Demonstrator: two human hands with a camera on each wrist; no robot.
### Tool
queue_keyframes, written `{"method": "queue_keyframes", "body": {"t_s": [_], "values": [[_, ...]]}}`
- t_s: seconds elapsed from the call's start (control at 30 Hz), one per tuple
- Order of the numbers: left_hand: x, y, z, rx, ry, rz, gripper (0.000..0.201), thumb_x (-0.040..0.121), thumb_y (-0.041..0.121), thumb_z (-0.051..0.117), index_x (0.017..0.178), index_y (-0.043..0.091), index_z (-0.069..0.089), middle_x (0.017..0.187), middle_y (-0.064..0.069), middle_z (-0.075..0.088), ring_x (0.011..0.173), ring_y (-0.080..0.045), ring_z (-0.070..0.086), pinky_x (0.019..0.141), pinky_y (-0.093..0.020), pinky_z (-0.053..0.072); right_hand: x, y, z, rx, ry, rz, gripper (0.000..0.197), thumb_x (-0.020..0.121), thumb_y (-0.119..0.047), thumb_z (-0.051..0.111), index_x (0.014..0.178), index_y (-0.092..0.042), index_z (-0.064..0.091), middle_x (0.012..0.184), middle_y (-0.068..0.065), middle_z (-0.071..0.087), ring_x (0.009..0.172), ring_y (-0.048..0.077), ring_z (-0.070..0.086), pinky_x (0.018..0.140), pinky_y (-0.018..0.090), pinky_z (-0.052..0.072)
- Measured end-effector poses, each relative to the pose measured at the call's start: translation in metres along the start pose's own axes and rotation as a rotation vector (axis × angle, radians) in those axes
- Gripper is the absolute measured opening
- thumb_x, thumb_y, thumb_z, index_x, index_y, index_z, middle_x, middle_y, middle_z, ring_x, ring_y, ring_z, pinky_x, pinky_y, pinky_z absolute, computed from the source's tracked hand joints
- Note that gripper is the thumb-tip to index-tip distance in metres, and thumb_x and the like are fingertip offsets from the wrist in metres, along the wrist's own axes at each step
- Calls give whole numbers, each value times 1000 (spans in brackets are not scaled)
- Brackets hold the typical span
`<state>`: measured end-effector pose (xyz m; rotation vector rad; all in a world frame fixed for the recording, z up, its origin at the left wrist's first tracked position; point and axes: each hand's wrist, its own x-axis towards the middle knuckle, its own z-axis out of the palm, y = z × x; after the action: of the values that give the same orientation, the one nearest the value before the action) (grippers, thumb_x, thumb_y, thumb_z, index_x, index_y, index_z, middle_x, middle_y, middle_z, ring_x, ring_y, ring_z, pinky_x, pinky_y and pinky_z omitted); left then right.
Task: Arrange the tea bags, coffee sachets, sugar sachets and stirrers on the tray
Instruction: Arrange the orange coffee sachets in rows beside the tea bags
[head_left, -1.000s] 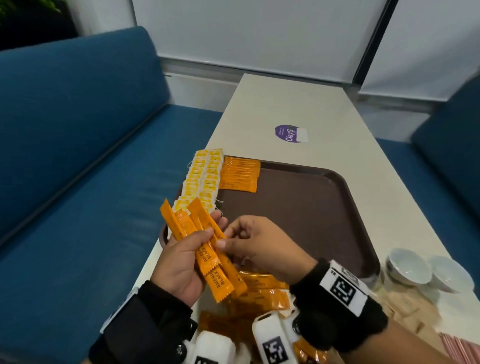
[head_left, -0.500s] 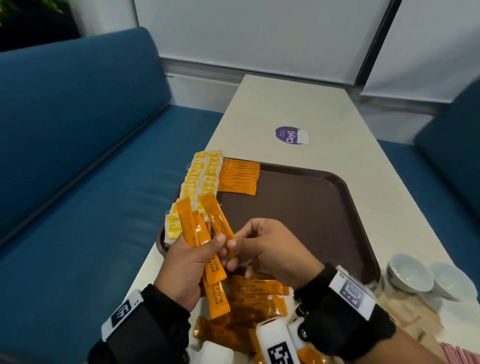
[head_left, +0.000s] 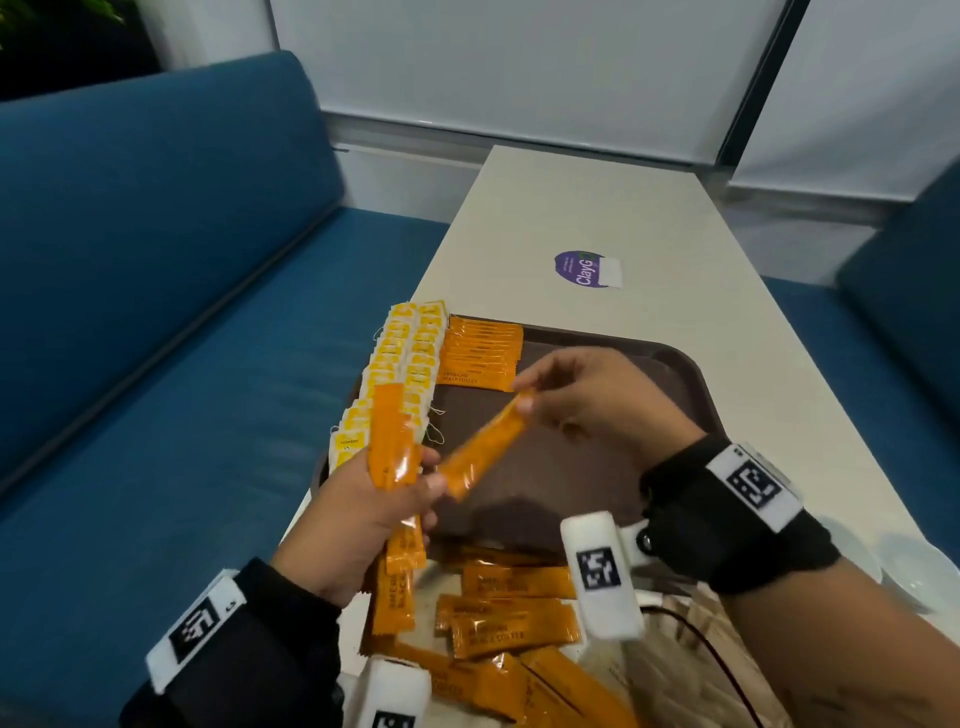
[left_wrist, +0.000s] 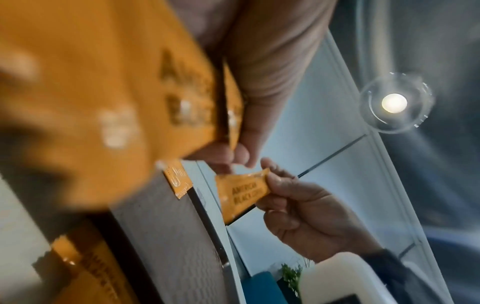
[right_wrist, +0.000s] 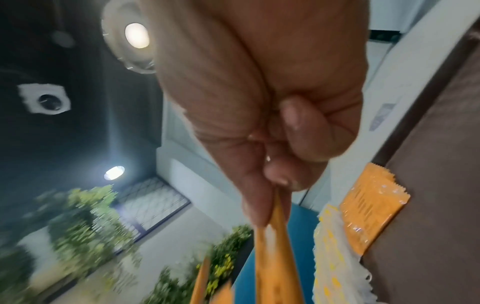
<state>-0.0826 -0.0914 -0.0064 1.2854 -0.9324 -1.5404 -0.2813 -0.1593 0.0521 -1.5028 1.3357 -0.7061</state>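
Observation:
My left hand grips a small bunch of orange coffee sachets upright over the near-left corner of the brown tray. My right hand pinches one coffee sachet by its top end and holds it slanted above the tray. The same sachet shows in the left wrist view, and its edge in the right wrist view. Yellow tea bags lie in rows along the tray's left side. A stack of coffee sachets sits beside them at the far left.
Loose coffee sachets lie on the table in front of the tray. Brown paper sachets lie at the near right, white bowls at the right edge. A purple sticker marks the table beyond. Blue benches flank the table.
My right hand has drawn one sachet out of the bunch and lifted it up and right over the tray. The left hand keeps the others, now bunched closer together.

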Motion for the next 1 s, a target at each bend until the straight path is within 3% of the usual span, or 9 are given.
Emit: {"method": "queue_keyframes", "body": {"t_s": [0.13, 0.23, 0.37, 0.5, 0.6, 0.63, 0.77, 0.93, 1.0], "values": [[7, -1, -6, -401, 100, -156, 8, 88, 14, 58, 95, 10, 60, 60, -3, 63, 49, -11, 61, 44, -24, 53, 44, 21, -4, 238, 245, 176, 16, 86, 6, 60, 84, -10, 57, 72, 9, 62, 55, 14, 61, 45, 21, 52], [9, -3, -8, -561, 119, -220, 13, 89, 5, 54, 97, 10, 62, 62, -7, 67, 50, -14, 65, 47, -29, 56, 73, 35, 3, 214, 291, 341, 19, 90, 5, 53, 81, -12, 54, 73, 7, 62, 56, 16, 60, 44, 25, 48], [11, -6, -15, -594, 139, -217, 21, 88, 0, 52, 105, 9, 61, 68, -9, 71, 55, -19, 69, 51, -34, 58, 98, 46, 10, 65, 258, 431, 24, 88, 0, 60, 72, -17, 54, 73, 3, 61, 61, 13, 54, 49, 24, 40], [12, -9, -18, -606, 160, -215, 23, 88, -1, 51, 107, 8, 61, 68, -9, 71, 56, -19, 69, 51, -34, 58, 112, 47, 16, -118, 146, 451, 25, 87, -5, 64, 70, -19, 52, 77, 0, 58, 65, 12, 51, 65, 26, 45], [12, -11, -17, -606, 168, -218, 23, 88, -2, 51, 106, 8, 60, 68, -8, 71, 56, -19, 69, 50, -34, 58, 118, 49, 16, -126, 184, 401, 24, 85, -5, 63, 69, -20, 54, 70, -1, 56, 59, 11, 53, 57, 24, 46], [12, -11, -16, -608, 168, -223, 23, 88, -2, 51, 106, 8, 61, 68, -8, 71, 56, -19, 69, 49, -34, 58, 120, 48, 16, -147, 176, 411, 24, 85, -6, 63, 69, -21, 53, 70, -1, 56, 61, 11, 53, 60, 25, 48], [11, -14, -12, -605, 164, -226, 25, 88, -4, 50, 106, 8, 61, 71, -10, 71, 57, -20, 70, 50, -35, 58, 124, 43, 22, -190, 165, 515, 20, 90, -20, 63, 76, -15, 49, 80, 1, 62, 86, 16, 62, 98, 32, 46], [11, -14, -8, -597, 153, -223, 27, 87, -7, 50, 107, 8, 61, 78, -12, 71, 60, -23, 71, 55, -39, 59, 131, 40, 27, -219, 157, 531, 25, 85, -20, 69, 75, -12, 47, 70, 2, 64, 90, 19, 67, 94, 35, 51], [11, -14, -8, -599, 155, -221, 27, 87, -7, 50, 107, 8, 61, 82, -12, 70, 61, -23, 71, 55, -39, 59, 130, 41, 26, -272, 171, 485, 23, 83, -18, 72, 75, -12, 51, 74, 4, 67, 90, 21, 70, 90, 35, 53]]}}
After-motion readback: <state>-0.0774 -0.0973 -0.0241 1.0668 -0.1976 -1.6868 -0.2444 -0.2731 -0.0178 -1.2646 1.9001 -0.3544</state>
